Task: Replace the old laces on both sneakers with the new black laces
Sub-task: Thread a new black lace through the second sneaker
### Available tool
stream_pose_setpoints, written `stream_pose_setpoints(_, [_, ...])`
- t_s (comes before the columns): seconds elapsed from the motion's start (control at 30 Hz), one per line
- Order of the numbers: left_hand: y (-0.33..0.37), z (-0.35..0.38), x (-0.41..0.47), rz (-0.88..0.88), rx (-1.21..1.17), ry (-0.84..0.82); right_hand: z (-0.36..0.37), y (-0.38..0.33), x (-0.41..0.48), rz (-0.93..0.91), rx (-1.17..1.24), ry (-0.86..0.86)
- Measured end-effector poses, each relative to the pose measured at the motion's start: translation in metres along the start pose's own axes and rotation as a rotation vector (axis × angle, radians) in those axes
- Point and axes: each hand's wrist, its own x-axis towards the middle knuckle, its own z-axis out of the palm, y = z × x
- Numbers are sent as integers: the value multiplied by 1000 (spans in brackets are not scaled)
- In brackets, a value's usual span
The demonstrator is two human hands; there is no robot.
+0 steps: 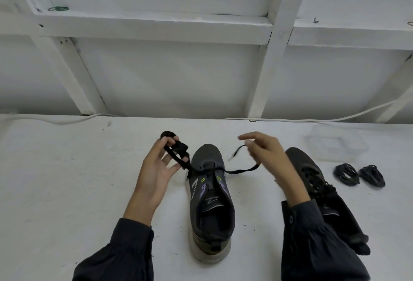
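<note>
We see left grip [156, 169] clamped on looped lace [241, 171] end; right grip [266, 155] pinches other end. Lace runs through front eyelets of shoe [211, 202], upright on table [67, 169].

Person, two arms in view.
- Left sleeve [120, 254]: long, dark charcoal woven cloth, loose, gathered into soft folds, ending in a plain cuff at the wrist.
- Right sleeve [317, 247]: same dark cloth, fuller folds, with a stitched cuff band.
- Button [291, 218]: one, small, round, dark, on the right cuff.
- Left hand [156, 169] and right hand [268, 155]: bare from the cuffs outward.
</note>
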Motion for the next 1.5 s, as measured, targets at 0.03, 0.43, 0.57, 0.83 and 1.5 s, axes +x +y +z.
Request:
stream_pose_setpoints(0.03, [1,5,-3,-7,-15,-40,12,-8,-3,2,30,-94])
stream_pose_setpoints(0.43, [13,4,-11,-5,65,-164,48,-46,-7,-79,142,-352])
stream_pose_setpoints(0.57, [12,11,-12,-40,-63,-209,46,-47,-6,-68,99,-456])
stream_pose_setpoints(0.83, [14,17,-14,-60,-130,-219,65,-41,-7,-88,129,-420])
stream_pose_setpoints(1.5, [5,-46,11,-6,-156,239,-24,-30,31,154,777,511])
